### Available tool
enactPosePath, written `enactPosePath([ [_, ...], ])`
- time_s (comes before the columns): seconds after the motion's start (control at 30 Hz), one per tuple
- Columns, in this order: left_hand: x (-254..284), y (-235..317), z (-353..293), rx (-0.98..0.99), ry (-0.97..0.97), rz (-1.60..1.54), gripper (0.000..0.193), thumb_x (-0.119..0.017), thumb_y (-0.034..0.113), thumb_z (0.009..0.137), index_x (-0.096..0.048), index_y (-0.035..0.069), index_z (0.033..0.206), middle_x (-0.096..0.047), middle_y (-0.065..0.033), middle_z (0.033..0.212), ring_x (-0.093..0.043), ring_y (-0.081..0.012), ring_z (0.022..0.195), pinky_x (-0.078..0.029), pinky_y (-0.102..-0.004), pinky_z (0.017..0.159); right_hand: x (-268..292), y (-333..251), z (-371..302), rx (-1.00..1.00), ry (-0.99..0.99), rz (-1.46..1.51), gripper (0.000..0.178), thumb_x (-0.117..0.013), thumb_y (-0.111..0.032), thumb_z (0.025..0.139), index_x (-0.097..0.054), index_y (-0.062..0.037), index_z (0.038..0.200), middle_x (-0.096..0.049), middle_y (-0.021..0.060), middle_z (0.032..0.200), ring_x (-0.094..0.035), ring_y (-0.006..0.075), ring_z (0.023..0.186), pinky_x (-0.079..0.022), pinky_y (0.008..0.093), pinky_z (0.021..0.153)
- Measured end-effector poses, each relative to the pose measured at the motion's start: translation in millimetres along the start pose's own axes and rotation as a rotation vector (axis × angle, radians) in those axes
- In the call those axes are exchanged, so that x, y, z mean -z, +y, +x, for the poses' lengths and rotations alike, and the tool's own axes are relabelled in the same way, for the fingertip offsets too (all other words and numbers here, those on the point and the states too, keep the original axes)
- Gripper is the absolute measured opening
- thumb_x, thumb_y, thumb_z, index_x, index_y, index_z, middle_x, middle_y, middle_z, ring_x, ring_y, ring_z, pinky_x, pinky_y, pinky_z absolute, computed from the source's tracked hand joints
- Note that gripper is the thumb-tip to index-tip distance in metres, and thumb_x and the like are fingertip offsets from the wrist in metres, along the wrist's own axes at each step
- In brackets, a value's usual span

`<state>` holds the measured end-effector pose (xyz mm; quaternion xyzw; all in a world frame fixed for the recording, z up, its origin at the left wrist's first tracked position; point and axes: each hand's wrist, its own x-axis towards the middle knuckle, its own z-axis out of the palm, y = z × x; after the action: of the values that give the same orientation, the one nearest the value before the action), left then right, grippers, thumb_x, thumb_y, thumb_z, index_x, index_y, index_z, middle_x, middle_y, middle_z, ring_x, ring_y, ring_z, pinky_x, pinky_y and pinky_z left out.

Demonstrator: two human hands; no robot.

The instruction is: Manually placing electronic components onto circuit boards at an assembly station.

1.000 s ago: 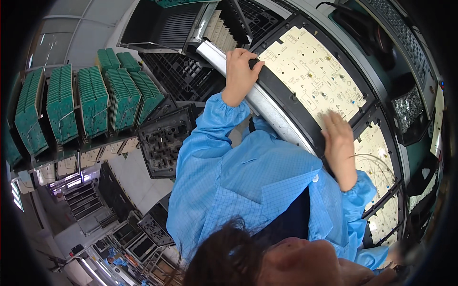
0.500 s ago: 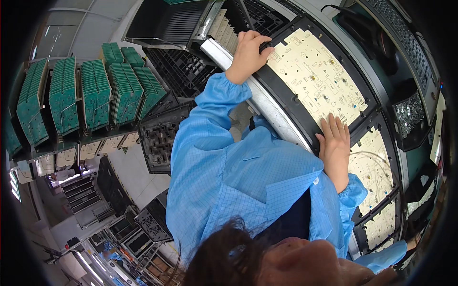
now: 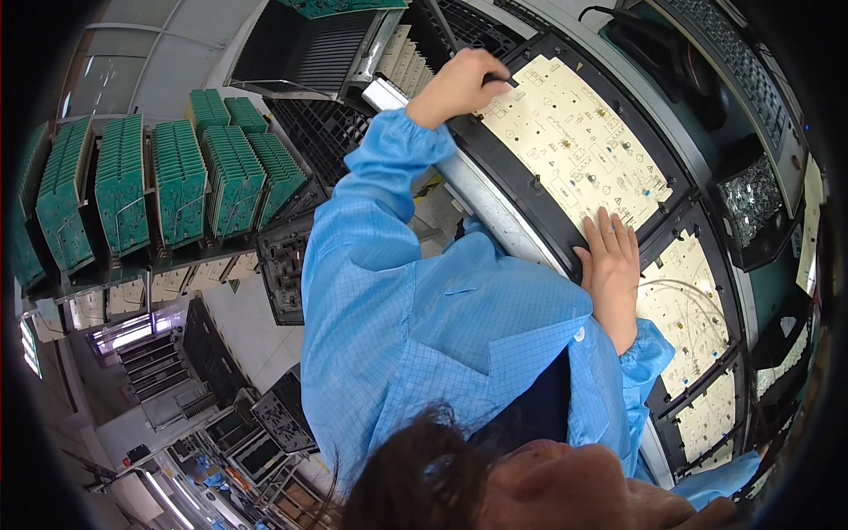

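Note:
My left hand (image 3: 458,87) is at the far left corner of a black carrier frame (image 3: 499,146). Its fingers are curled, pinching a small black clip (image 3: 503,81) at that corner. Inside the frame lies a cream circuit board (image 3: 565,132) with printed markings and a few small upright components, some of them blue. My right hand (image 3: 614,274) rests with fingers stretched out, the fingertips on the board's near edge and the palm over the frame's border. Nothing shows in its grasp. Blue checked sleeves cover both forearms.
More cream boards (image 3: 685,309) in black frames follow along the line at the near right, with a thin cable across one. A metal rail (image 3: 495,208) borders the line. Green boards (image 3: 124,185) stand racked at left. A black magazine rack (image 3: 309,44) and a keyboard (image 3: 733,71) lie beyond.
My left hand has shifted slightly up and back at the frame corner, its wrist turning and its fingers curling more. My right hand stays at the board's near edge. The view has shifted slightly.

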<state>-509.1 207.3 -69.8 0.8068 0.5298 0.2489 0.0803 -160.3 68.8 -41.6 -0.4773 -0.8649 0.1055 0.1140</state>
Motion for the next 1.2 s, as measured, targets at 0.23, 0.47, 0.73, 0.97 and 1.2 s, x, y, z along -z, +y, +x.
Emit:
enactPosePath([
  [0.23,-53,-18,59,0.027,0.207,0.128,0.025,-0.074,0.017,0.08,-0.073,0.005,0.102,-0.063,-0.0138,0.103,-0.061,-0.0341,0.098,-0.052,-0.0399,0.087,-2,3,-4,-0.004,0.006,-0.011,0.038,-0.069,-0.012,0.083,-0.065,-0.0047,0.12,-0.058,0.0154,0.134,-0.05,0.0352,0.127,-0.037,0.0482,0.11],
  [0.47,-45,-12,64,-0.042,0.114,0.102,0.017,-0.071,0.003,0.078,-0.074,0.005,0.094,-0.065,-0.0119,0.1,-0.061,-0.0329,0.1,-0.051,-0.0393,0.088,-5,7,-5,0.003,0.043,0.025,0.041,-0.071,-0.011,0.08,-0.065,-0.0046,0.12,-0.057,0.0153,0.135,-0.05,0.0354,0.128,-0.037,0.0483,0.109],
  [0.73,-36,-19,82,-0.116,-0.034,0.116,0.035,-0.07,-0.003,0.074,-0.072,0.008,0.107,-0.063,-0.0145,0.113,-0.059,-0.0342,0.107,-0.049,-0.0394,0.095,-8,7,-5,0.004,0.054,0.045,0.042,-0.072,-0.012,0.079,-0.065,-0.0051,0.12,-0.057,0.0147,0.135,-0.05,0.0349,0.127,-0.037,0.0482,0.109],
  [0.97,-59,-9,110,-0.005,-0.072,0.053,0.026,-0.066,0.01,0.084,-0.069,0.007,0.109,-0.065,-0.0137,0.111,-0.06,-0.0326,0.107,-0.048,-0.0401,0.096,-9,9,-5,0.009,0.076,0.05,0.041,-0.071,-0.012,0.079,-0.065,-0.0062,0.118,-0.058,0.0142,0.134,-0.051,0.0341,0.126,-0.038,0.0474,0.108],
  [1.2,-50,-14,111,-0.122,-0.106,-0.016,0.011,-0.068,0.007,0.082,-0.069,0.005,0.093,-0.067,-0.0106,0.097,-0.064,-0.0314,0.094,-0.051,-0.039,0.083,-9,11,-6,0.001,0.088,0.065,0.039,-0.071,-0.013,0.079,-0.066,-0.0056,0.118,-0.059,0.0145,0.133,-0.052,0.0339,0.126,-0.039,0.0477,0.108],
])
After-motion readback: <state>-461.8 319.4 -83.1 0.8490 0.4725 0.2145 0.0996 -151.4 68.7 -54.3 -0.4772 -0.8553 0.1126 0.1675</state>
